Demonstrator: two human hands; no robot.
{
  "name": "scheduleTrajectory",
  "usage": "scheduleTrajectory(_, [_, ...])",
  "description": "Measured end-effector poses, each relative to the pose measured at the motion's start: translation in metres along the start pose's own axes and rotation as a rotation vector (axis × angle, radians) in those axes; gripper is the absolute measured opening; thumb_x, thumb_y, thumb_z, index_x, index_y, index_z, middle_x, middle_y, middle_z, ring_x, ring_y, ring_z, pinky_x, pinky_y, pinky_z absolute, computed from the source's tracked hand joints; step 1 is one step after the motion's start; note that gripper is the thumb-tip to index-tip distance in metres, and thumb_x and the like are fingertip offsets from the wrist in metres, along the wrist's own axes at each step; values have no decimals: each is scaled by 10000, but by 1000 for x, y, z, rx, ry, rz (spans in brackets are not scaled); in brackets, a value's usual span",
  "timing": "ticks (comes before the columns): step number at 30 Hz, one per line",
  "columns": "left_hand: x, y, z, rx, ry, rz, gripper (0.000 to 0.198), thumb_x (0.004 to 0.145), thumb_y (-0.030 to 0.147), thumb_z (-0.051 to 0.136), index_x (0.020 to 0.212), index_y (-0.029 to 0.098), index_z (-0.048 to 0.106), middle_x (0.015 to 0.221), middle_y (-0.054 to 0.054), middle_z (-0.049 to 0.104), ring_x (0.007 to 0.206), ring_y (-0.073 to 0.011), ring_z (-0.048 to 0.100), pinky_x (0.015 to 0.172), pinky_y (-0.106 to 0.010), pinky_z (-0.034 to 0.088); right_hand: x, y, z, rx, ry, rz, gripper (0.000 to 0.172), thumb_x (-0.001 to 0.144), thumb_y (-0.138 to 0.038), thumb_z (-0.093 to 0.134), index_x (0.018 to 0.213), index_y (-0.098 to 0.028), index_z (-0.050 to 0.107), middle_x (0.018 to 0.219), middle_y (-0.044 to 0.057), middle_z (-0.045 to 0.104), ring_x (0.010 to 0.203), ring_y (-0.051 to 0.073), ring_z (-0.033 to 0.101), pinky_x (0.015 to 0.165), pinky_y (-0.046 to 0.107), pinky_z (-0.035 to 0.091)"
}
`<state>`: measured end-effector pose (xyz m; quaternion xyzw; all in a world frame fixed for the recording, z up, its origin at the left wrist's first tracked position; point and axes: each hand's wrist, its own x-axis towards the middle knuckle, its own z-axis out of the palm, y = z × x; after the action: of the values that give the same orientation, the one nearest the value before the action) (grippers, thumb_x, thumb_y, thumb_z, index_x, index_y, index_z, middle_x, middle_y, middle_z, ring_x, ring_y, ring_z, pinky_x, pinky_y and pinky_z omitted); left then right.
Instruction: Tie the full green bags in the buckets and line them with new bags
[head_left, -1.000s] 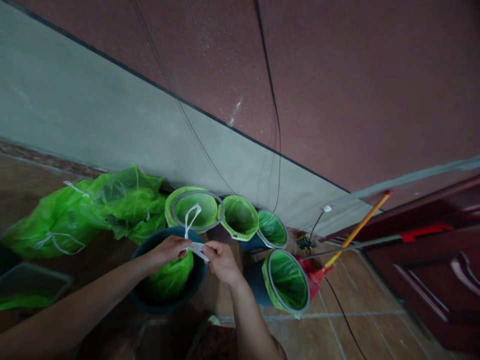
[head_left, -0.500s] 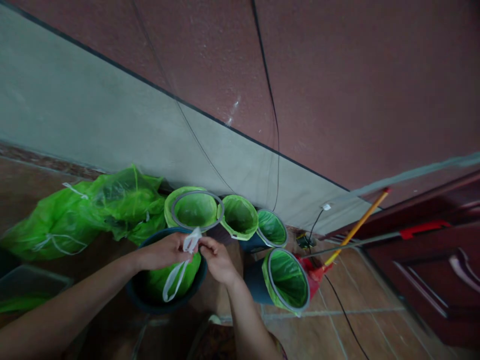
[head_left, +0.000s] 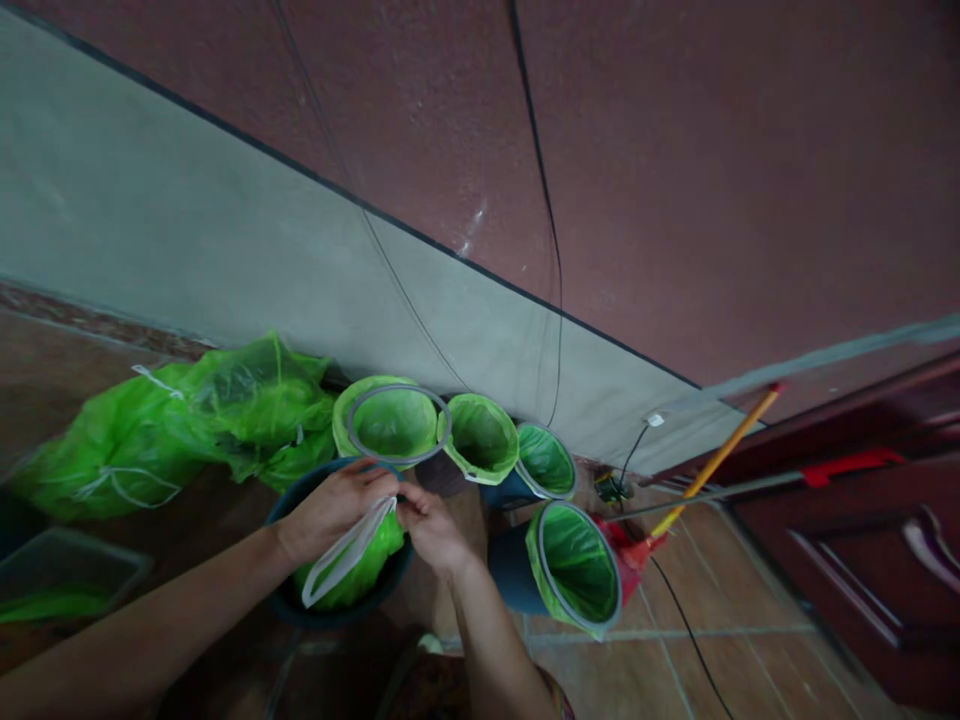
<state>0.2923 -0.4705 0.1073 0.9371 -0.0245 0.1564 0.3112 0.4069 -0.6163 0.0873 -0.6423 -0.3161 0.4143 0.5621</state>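
Note:
Both hands meet above a dark blue bin (head_left: 281,600), where a green garbage bag (head_left: 360,565) sits inside the rim. My left hand (head_left: 341,508) is closed on the bag's white drawstring (head_left: 341,565), whose loop hangs down to the lower left. Fingertips of my right hand (head_left: 433,530) pinch the drawstring close to the left fingers, at the gathered neck of the bag. The exact knot or crossing between the fingers is hidden.
Filled green bags (head_left: 135,440) tied with white strings lie at left by the wall. Several bins with green liners, one a grey-rimmed bin (head_left: 577,565), stand beyond and right. A yellow-handled broom (head_left: 720,455) and a red dustpan (head_left: 630,555) are near the door (head_left: 840,560).
The white bow-like bunch between my fingers has flattened, and the hanging loop has stretched longer toward the lower left. My left hand has turned more over the drawstring.

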Motion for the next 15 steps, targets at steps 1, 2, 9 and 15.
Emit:
scheduleTrajectory(1, [-1, 3, 0, -15, 1, -26, 148, 920, 221, 481, 882, 191, 621, 855, -14, 657, 833, -164, 602, 903, -287, 431, -1, 0, 0, 32, -16, 1, 272, 729, -215, 589, 953, -216, 745, 711, -30, 640, 629, 118, 485, 620, 226, 394])
scheduleTrajectory(2, [-1, 5, 0, -42, 9, -55, 192, 940, 246, 450, 858, 184, 612, 843, -23, 639, 805, -162, 597, 811, -269, 443, -2, -1, 1, 62, -24, -3, 237, 717, -226, 604, 905, -213, 747, 694, -28, 637, 638, 123, 490, 622, 229, 396])
scheduleTrajectory(9, [1, 12, -4, -255, 111, -157, 275, 938, 364, 461, 754, 184, 558, 694, 30, 522, 655, -119, 506, 620, -228, 374, -2, -11, 5, 67, 217, -21, 113, 664, -289, 670, 699, -194, 720, 672, -19, 635, 661, 137, 500, 671, 261, 401])
scheduleTrajectory(15, [0, 15, 0, -240, 40, -198, 201, 900, 262, 486, 717, 191, 532, 678, 24, 549, 638, -125, 508, 605, -246, 368, 7, -16, -4, 220, 401, -149, 72, 678, -249, 631, 654, -204, 580, 797, -8, 694, 762, 151, 584, 767, 277, 438])
